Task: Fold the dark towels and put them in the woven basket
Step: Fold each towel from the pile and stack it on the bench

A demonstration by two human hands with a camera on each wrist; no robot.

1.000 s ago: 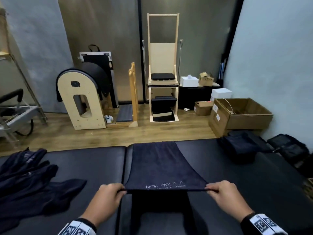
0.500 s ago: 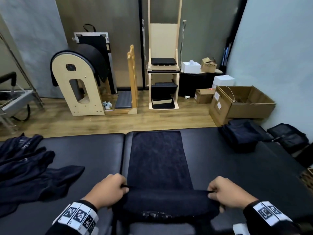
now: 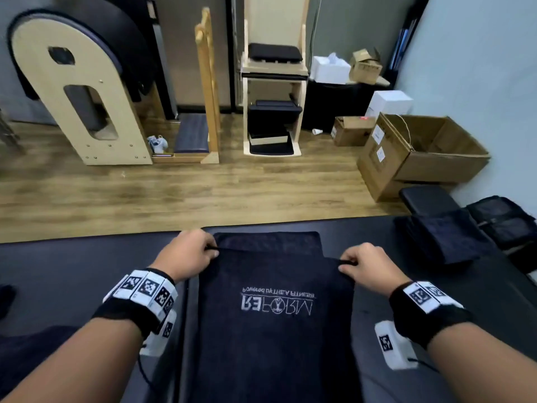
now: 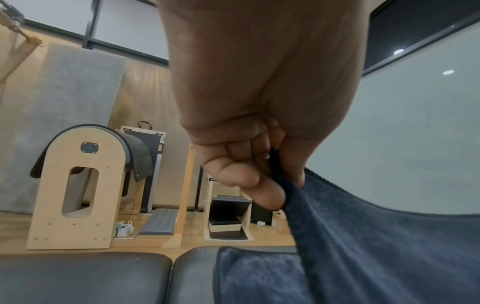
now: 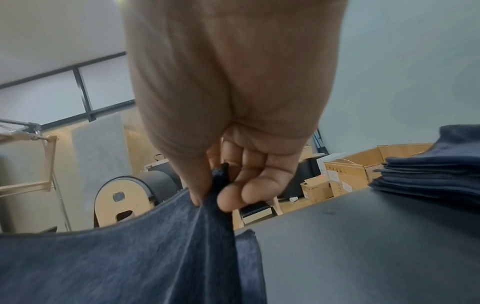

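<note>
A dark navy towel (image 3: 276,330) with white stitched lettering lies lengthwise on the black padded table (image 3: 87,271). Its near half is folded over toward the far edge, and a strip of the lower layer (image 3: 267,241) still shows beyond the fold. My left hand (image 3: 189,254) pinches the left corner of the raised edge, seen close in the left wrist view (image 4: 275,185). My right hand (image 3: 366,269) pinches the right corner (image 5: 218,189). The held edge hangs a little above the layer below. No woven basket is in view.
A stack of folded dark towels (image 3: 447,237) sits at the table's right end, also in the right wrist view (image 5: 431,174). Beyond the table lie a wood floor, wooden exercise equipment (image 3: 78,91) and open cardboard boxes (image 3: 421,152). A black bag (image 3: 505,219) is at far right.
Both hands carried the towel's near edge up and forward across the table, so the lettered half now lies over the far half. The head view tilted down and closer.
</note>
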